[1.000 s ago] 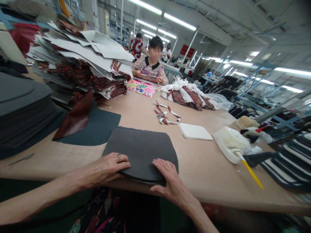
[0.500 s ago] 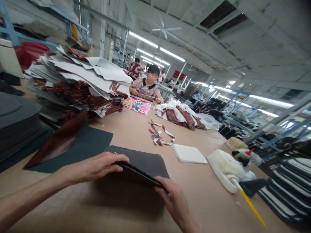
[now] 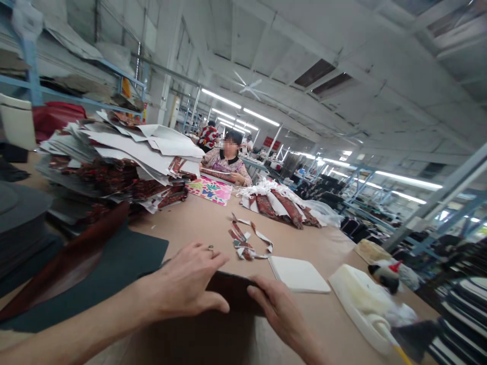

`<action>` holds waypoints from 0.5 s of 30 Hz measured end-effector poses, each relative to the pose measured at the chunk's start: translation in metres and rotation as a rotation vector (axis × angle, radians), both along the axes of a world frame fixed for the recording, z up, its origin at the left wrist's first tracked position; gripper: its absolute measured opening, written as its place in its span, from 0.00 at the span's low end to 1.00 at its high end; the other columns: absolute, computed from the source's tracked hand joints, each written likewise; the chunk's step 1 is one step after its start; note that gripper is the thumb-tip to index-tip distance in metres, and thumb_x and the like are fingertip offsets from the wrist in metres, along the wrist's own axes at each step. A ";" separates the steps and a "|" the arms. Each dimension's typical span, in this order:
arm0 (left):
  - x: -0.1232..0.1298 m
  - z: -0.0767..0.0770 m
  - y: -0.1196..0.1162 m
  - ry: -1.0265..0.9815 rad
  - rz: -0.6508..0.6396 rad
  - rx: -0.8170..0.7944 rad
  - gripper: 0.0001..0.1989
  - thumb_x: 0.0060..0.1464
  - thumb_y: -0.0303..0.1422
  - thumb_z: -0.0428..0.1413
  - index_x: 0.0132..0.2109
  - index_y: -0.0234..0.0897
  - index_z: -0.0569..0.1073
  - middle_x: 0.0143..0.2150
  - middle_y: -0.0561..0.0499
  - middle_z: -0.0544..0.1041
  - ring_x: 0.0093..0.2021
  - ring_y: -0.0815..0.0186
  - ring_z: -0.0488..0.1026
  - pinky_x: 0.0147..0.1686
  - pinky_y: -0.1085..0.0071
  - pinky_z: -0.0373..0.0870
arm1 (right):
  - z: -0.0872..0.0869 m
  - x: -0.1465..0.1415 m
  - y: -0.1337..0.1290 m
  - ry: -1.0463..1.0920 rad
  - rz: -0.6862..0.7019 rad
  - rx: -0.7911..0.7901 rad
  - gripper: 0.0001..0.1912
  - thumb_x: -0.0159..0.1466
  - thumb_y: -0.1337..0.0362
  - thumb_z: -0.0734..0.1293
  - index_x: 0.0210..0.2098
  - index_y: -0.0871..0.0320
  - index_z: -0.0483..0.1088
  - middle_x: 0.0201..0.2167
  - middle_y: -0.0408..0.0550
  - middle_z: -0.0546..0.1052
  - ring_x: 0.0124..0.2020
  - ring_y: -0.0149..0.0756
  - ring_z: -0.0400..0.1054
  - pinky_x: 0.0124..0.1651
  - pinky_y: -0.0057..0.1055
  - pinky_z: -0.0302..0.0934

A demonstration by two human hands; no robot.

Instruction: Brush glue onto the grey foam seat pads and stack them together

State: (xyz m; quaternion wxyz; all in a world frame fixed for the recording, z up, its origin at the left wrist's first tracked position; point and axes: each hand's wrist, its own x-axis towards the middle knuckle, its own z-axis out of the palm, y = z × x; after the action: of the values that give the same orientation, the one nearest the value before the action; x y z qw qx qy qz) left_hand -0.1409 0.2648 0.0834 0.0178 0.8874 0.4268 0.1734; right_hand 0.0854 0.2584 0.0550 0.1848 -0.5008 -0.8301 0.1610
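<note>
A dark brown sheet (image 3: 198, 334) stands raised above the table (image 3: 304, 324) in front of me. My right hand (image 3: 279, 309) pinches its upper right edge between thumb and fingers. Over the sheet's upper left part is my left hand (image 3: 190, 279), a ring on one finger, its thumb held apart from the fingers; no grip on the sheet shows. A dark green sheet (image 3: 125, 268) with a reddish-brown piece (image 3: 87, 258) on it lies left of my left forearm. Beyond my right hand rests a white pad (image 3: 299, 274).
Stacked patterned pieces (image 3: 129, 157) rise at the left. Fabric strips (image 3: 247, 243) and a bundle (image 3: 281, 203) lie farther back. A white container (image 3: 361, 304) is at the right, near stacked pads (image 3: 464, 314). A person (image 3: 228, 157) works across the table.
My left hand has let go of the edge, opened and shifted right over the sheet. My right hand still holds its side. The view has tilted up, so the table items appear lower.
</note>
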 end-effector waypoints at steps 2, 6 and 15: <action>0.005 0.011 0.002 0.020 0.016 -0.004 0.18 0.48 0.39 0.59 0.46 0.39 0.71 0.35 0.44 0.75 0.38 0.53 0.72 0.37 0.64 0.65 | 0.017 -0.002 0.001 -0.063 0.007 0.079 0.12 0.65 0.63 0.55 0.30 0.57 0.67 0.27 0.45 0.73 0.30 0.35 0.67 0.32 0.27 0.54; -0.013 0.049 0.005 -0.125 -0.033 0.043 0.18 0.53 0.30 0.53 0.52 0.43 0.67 0.36 0.49 0.75 0.38 0.58 0.72 0.35 0.70 0.63 | 0.079 0.003 0.000 -0.048 0.051 0.144 0.11 0.65 0.61 0.56 0.34 0.56 0.68 0.29 0.44 0.74 0.31 0.34 0.67 0.33 0.27 0.56; -0.035 0.023 0.068 -0.383 -0.031 -0.241 0.11 0.49 0.32 0.54 0.42 0.40 0.73 0.39 0.52 0.75 0.42 0.61 0.70 0.41 0.73 0.63 | 0.082 -0.012 0.088 -0.214 0.280 0.085 0.17 0.65 0.58 0.56 0.28 0.59 0.71 0.23 0.41 0.71 0.24 0.29 0.64 0.28 0.24 0.57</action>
State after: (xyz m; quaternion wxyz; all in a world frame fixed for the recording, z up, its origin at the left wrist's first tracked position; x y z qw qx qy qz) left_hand -0.1756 0.3330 0.1064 0.2067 0.8361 0.4198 0.2863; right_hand 0.0729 0.3469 0.1366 0.0921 -0.3861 -0.9129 0.0955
